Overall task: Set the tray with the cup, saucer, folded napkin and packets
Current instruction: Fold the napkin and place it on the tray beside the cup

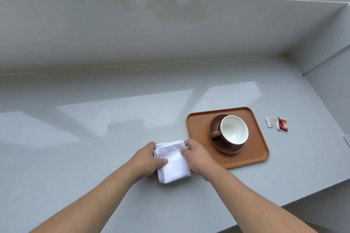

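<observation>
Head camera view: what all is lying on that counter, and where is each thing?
tray: one, orange-brown, on the counter right of centre
saucer: one, brown, on the tray
cup: one, brown outside and white inside, on the saucer, handle toward the left
napkin: one, white, folded, on the counter just left of the tray
packets: two, one whitish and one red and dark, side by side on the counter right of the tray
counter: one, pale grey, glossy, under a window
left hand: one, holding the napkin's left edge
right hand: one, holding the napkin's right edge
</observation>
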Demonstrator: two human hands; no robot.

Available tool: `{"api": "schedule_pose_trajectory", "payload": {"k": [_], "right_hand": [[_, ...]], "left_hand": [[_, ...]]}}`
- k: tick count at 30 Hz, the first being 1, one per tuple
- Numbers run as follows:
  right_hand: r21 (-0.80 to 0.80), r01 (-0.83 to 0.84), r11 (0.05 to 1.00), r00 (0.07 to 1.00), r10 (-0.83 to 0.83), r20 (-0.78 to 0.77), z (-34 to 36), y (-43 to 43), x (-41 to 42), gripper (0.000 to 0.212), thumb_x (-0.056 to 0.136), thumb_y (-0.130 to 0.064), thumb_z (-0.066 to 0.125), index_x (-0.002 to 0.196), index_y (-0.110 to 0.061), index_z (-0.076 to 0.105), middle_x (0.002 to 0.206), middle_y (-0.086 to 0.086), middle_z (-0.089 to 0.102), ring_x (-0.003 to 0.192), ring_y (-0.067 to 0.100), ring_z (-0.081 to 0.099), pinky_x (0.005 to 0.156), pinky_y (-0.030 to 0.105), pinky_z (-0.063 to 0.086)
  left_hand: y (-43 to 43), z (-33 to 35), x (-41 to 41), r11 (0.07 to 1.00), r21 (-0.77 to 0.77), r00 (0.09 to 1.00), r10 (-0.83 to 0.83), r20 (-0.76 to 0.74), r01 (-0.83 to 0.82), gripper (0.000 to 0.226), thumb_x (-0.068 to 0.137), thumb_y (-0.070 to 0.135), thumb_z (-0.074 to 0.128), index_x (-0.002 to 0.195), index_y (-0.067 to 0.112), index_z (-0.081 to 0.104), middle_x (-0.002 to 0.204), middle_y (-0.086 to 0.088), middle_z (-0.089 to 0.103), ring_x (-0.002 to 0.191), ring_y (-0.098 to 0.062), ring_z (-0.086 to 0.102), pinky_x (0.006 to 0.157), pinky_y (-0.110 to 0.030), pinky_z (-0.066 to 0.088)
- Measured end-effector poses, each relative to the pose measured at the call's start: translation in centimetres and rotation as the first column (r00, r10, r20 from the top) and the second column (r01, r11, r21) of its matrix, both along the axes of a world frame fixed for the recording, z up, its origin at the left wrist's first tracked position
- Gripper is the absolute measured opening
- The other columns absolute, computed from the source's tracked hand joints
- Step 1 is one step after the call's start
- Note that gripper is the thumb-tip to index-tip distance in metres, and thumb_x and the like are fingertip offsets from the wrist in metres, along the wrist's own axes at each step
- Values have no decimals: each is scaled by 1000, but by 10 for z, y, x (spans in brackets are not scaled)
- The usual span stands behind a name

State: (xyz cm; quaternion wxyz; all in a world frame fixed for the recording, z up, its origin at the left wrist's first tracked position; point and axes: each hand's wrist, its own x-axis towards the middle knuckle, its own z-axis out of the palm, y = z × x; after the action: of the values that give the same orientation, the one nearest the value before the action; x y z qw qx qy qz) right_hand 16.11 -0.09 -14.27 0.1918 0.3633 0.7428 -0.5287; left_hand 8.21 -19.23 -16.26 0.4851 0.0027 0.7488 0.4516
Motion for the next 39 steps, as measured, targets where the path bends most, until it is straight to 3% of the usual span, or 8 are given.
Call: {"api": "schedule_pose_trajectory", "payload": {"k": [4, 6, 9, 14, 20, 32, 36, 39], "right_hand": [[-149, -5, 989, 999, 12, 42, 10, -2, 16, 19, 95, -24, 63, 114, -22, 60, 109, 8, 73, 91, 25, 73, 59, 38, 60], [-238, -17, 971, 996, 38, 84, 13, -3, 27, 22, 96, -21, 64, 117, -19, 60, 104, 10, 76, 75, 23, 73, 52, 33, 56], [-197, -3, 980, 998, 14, 56, 14, 2, 39, 14, 98, -20, 62, 112, -18, 63, 86, 8, 75, 55, 21, 62, 48, 29, 48], [-113, 36, 993, 999, -33, 32, 16, 18, 50, 9, 98, -27, 63, 99, -19, 66, 61, 0, 64, 45, 16, 50, 43, 25, 40], [-157, 139, 978, 990, -132, 55, 15, 53, 58, 21, 102, -25, 60, 94, -6, 67, 65, 5, 66, 51, 19, 59, 45, 27, 45], [12, -327, 945, 923, 317, 220, 2, 104, 60, 36, 95, -48, 51, 77, -17, 57, 64, 1, 75, 37, 13, 54, 38, 19, 40], [176, -401, 899, 904, 357, 236, 1, 115, 57, 39, 93, -50, 49, 69, -20, 55, 61, 0, 74, 41, 10, 55, 51, 26, 48], [274, -472, 838, 877, 412, 248, -1, 119, 57, 41, 95, -51, 48, 71, -19, 58, 68, 5, 73, 65, 17, 66, 66, 34, 55]], "left_hand": [[8, 1, -2, 999, 32, 999, 32, -33, -31, 24, 86, 19, 75, 106, 21, 62, 103, -9, 75, 92, -30, 75, 83, -57, 62], [12, 2, -3, 998, 47, 999, 41, -31, -40, 22, 86, 17, 75, 104, 19, 63, 100, -10, 77, 92, -32, 76, 85, -57, 61], [22, 5, -3, 998, 45, 999, 35, -21, -34, 17, 87, 22, 75, 100, 18, 66, 94, -10, 78, 84, -30, 77, 77, -51, 64], [45, 11, -7, 999, 34, 996, 23, -83, -20, 16, 88, 28, 74, 94, 14, 68, 94, -12, 77, 86, -33, 76, 74, -55, 64], [74, 16, -13, 999, -35, 984, -28, -177, 22, 19, 83, 32, 74, 88, 16, 66, 90, -9, 75, 85, -34, 75, 75, -53, 64], [117, 12, -1, 939, -322, 909, -236, -343, 123, 21, 82, 41, 76, 86, 25, 62, 85, 2, 70, 72, -19, 69, 70, -40, 58], [129, 12, -1, 930, -344, 895, -257, -364, 127, 22, 82, 41, 75, 87, 25, 62, 86, 4, 70, 77, -19, 68, 72, -40, 57], [134, 10, -1, 923, -359, 877, -284, -386, 141, 25, 82, 39, 77, 88, 21, 61, 86, 2, 69, 80, -21, 67, 70, -40, 55]]}}
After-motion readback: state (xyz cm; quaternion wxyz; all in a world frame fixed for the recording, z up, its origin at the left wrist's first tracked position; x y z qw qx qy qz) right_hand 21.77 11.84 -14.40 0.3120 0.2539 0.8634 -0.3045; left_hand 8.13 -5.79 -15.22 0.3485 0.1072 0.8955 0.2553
